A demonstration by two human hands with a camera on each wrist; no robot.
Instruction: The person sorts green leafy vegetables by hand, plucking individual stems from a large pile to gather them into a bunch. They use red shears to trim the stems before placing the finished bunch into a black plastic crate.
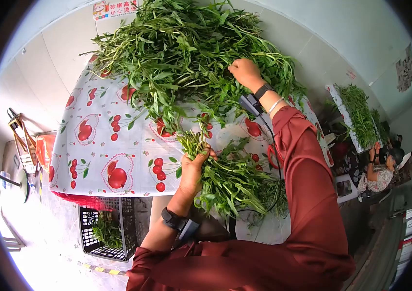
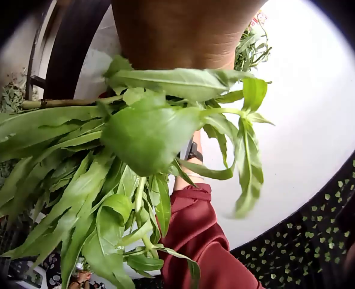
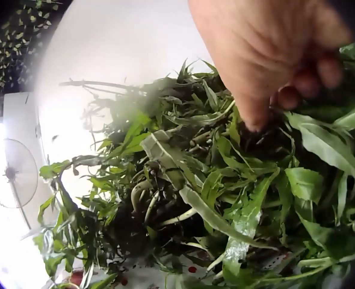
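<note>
A bunch of long-leaved greens (image 1: 230,182) is in my left hand (image 1: 192,169), gripped round the stems, with its leafy ends hanging right over the table's front edge. In the left wrist view, leaves (image 2: 51,198) from this bunch cover most of the hand. At the far side of the table, my right hand (image 1: 246,73) reaches into a big heap of the same leafy greens (image 1: 181,53). Seen from the right wrist, its thumb and curled fingers (image 3: 256,111) pinch in among stems and leaves, with the fingertips partly hidden.
The table wears a white cloth (image 1: 135,167) printed with red fruit. Below its front left stands a black crate (image 1: 127,228) with greens (image 1: 106,230) inside. Off to the right are a tray of greens (image 1: 359,114) and another person (image 1: 380,174). A cable (image 1: 275,145) runs from my right wrist.
</note>
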